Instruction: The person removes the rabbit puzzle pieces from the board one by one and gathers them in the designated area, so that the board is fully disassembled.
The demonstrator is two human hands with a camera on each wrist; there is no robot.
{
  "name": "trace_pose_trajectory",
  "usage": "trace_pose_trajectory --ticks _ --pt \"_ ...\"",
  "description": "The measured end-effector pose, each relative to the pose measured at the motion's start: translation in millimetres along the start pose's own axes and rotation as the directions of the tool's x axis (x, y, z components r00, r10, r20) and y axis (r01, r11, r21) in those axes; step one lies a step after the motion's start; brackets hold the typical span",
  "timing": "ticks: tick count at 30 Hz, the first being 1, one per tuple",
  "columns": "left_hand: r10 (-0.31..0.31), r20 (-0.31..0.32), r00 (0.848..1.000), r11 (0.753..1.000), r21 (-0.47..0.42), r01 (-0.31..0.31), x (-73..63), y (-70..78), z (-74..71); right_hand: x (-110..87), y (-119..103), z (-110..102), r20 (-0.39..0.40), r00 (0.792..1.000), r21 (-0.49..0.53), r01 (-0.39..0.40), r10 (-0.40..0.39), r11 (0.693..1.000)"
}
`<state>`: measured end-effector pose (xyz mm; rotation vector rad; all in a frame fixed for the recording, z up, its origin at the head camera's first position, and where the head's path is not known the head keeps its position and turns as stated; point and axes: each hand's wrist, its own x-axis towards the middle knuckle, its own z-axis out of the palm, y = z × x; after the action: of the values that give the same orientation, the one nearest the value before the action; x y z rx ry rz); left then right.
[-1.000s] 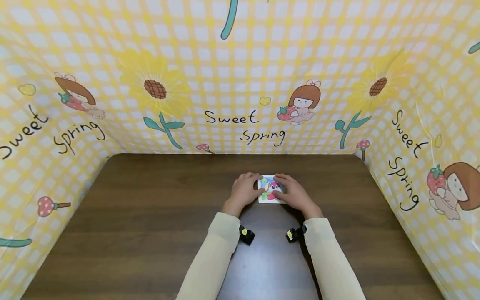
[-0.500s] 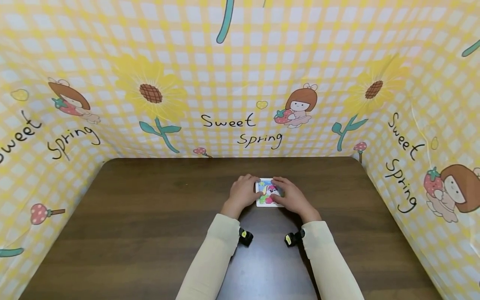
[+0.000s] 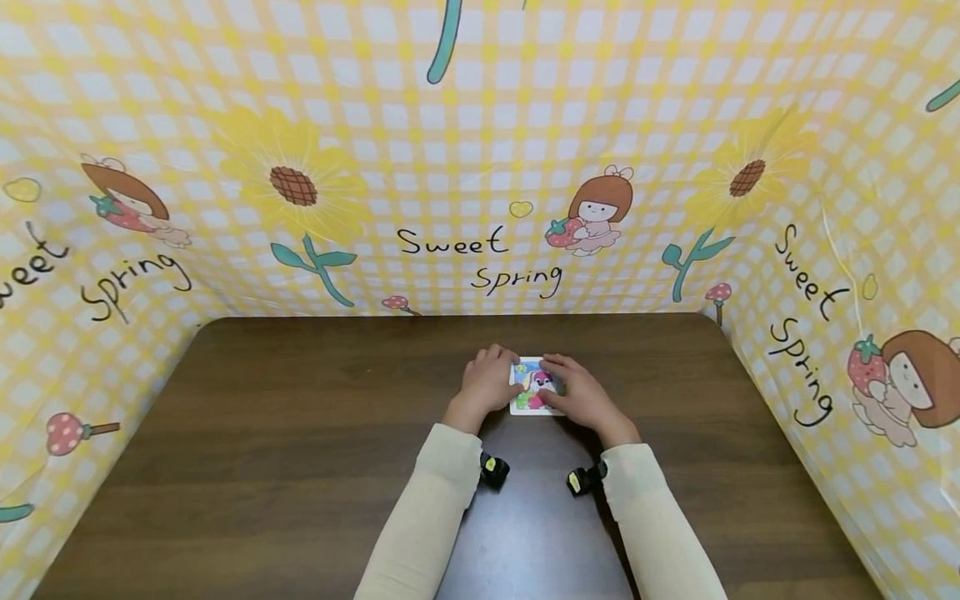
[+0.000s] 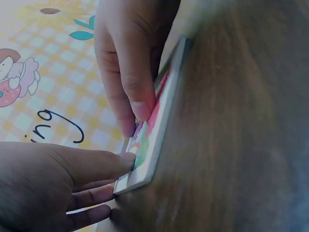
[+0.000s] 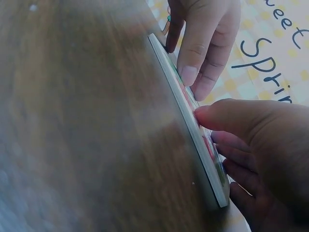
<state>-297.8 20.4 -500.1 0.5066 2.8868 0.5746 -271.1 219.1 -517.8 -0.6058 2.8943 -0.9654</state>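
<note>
A small square picture board (image 3: 527, 402) with a white rim and a cartoon of a pink-and-white dog lies flat on the table. My left hand (image 3: 486, 385) holds its left edge; in the left wrist view that thumb (image 4: 126, 160) sits on the picture while the fingers bend along the edge. From the right, my right hand (image 3: 587, 395) holds the other side and covers part of the picture. Its thumb (image 5: 205, 115) presses the surface in the right wrist view, with the fingers at the far edge. Both wrist views show the board's pale side edge (image 5: 186, 113).
The brown wooden table (image 3: 300, 467) spreads around the hands. A yellow checked cloth (image 3: 450, 167) with flowers and lettering stands as a wall at the back and both sides. A small black wrist camera (image 3: 493, 471) sits at each cuff.
Both hands stay on the board, with only slight finger shifts; the right thumb and index finger lie a little further left on it. The head view has shifted slightly.
</note>
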Motion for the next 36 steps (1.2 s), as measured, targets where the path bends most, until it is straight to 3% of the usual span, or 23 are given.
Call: trace_pose_trajectory --ticks 8,22,36 --pt "-0.008 -0.009 1.000 0.998 -0.067 0.007 1.1 -3.1 1.5 0.3 -2 -1 -0.021 0.999 -0.018 0.030 -0.031 0.999" --pt "-0.052 0.012 0.999 0.994 -0.098 0.053 5.8 5.2 5.1 -0.3 -2 -2 -0.016 0.999 -0.030 0.027 -0.027 0.999" --pt "-0.092 -0.033 0.995 0.991 0.097 0.095 -0.1 17.2 2.5 -0.7 1 0 -0.006 1.000 -0.012 0.008 -0.008 1.000"
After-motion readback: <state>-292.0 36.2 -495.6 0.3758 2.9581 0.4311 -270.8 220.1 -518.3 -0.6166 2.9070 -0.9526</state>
